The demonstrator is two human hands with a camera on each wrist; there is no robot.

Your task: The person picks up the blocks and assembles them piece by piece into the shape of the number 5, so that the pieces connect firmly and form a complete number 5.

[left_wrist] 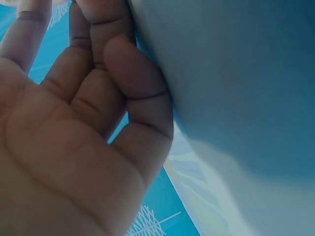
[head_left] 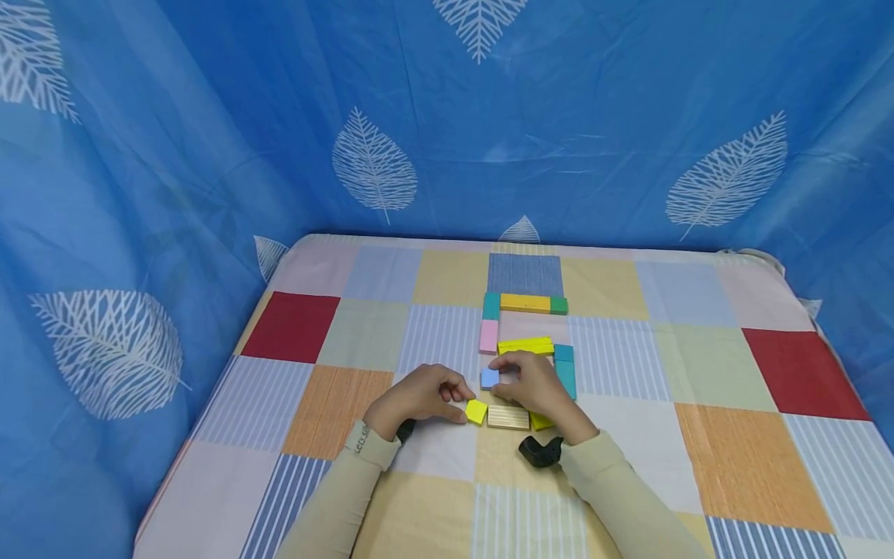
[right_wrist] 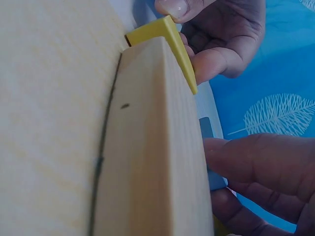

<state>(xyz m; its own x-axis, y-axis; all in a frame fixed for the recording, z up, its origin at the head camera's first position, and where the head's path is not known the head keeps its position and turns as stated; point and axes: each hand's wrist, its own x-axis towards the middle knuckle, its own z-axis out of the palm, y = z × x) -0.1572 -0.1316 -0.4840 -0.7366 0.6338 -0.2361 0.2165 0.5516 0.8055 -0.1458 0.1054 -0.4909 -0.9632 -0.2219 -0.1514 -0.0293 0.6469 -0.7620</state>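
My left hand [head_left: 422,396] pinches a small yellow block [head_left: 476,411] at its left side, between thumb and a finger. The yellow block [right_wrist: 150,30] touches or nearly touches the end of a plain wooden block [right_wrist: 142,137] in the right wrist view. With its fingertips, my right hand [head_left: 536,382] grips a small light-blue block [head_left: 490,379] just above the wooden one. Only the palm and curled fingers of the left hand [left_wrist: 83,123] show in the left wrist view; its block is out of sight there. Another yellow block [head_left: 541,421] lies partly beneath the right wrist.
Further blocks form a figure on the patchwork cloth [head_left: 363,334]: teal [head_left: 492,306], orange [head_left: 525,303], green [head_left: 559,305], pink [head_left: 489,336], long yellow ones [head_left: 525,345], blue [head_left: 563,353] and teal on the right. A blue leaf-print curtain [head_left: 559,140] hangs behind and beside the table.
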